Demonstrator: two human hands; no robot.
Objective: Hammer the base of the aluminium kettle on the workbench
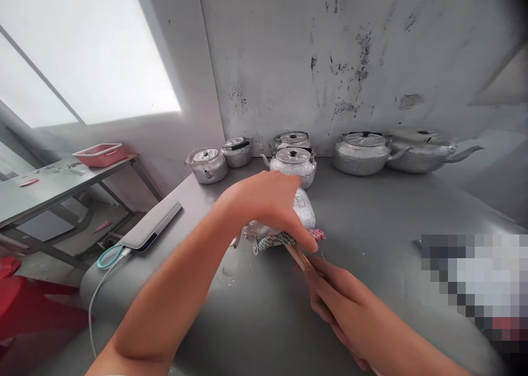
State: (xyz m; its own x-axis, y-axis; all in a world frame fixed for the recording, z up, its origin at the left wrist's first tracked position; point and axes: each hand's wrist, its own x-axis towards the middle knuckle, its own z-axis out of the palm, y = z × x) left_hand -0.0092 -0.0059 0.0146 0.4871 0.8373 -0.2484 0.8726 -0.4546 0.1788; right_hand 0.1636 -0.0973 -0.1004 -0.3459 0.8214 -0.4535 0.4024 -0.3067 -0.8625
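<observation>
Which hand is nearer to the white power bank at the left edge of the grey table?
Left. The left hand lies on a small kettle, right of the power bank. The right hand holds a wooden stick farther right.

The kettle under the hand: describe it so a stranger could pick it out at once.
Start at the grey worktop against the stained wall, where a row of aluminium kettles stands at the back. Come forward from that row to the left hand, which rests on a small kettle. It alone sits apart from the row, and a wooden stick held in the right hand points at it.
</observation>
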